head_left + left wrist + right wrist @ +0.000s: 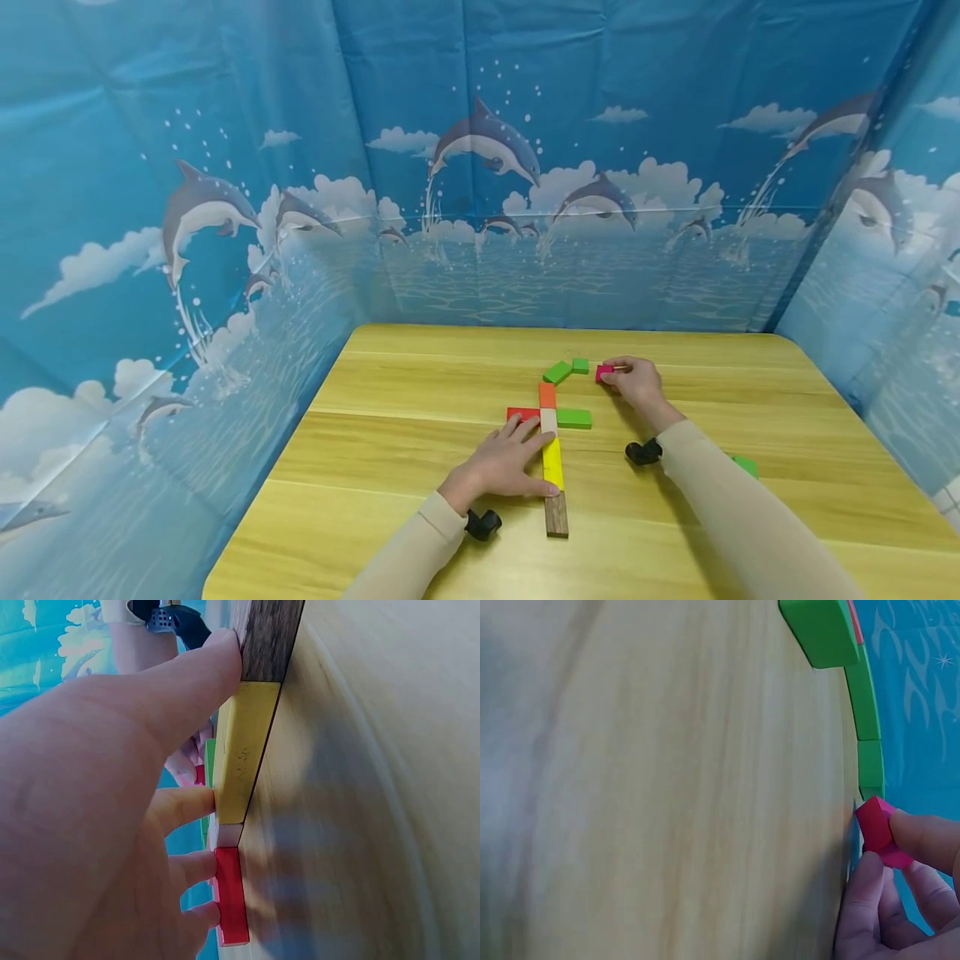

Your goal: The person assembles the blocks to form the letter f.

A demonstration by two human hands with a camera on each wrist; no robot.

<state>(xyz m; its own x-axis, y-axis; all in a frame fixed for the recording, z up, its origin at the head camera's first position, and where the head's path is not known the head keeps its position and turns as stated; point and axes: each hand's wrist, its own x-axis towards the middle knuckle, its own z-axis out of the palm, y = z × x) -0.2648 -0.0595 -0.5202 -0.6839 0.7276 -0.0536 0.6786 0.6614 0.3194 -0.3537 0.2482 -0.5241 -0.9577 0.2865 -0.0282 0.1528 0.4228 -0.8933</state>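
My right hand (636,383) pinches a small pink block (603,372) between thumb and fingers, right of a small green block (581,366). In the right wrist view the pink block (875,823) looks tilted. My left hand (506,467) lies with fingers spread along a line of flat blocks. Its thumb touches where the brown block (557,518) meets the yellow block (552,463); other fingertips rest at the yellow and red blocks (231,896). Beyond the yellow are a white block (549,422) and an orange block (547,395), with a green block (574,419) on the right side.
An angled green block (557,372) lies between the orange block and the small green one. Another green block (746,467) is partly hidden by the right sleeve. The wooden table (360,467) ends at a blue dolphin curtain (480,275) behind and at the left.
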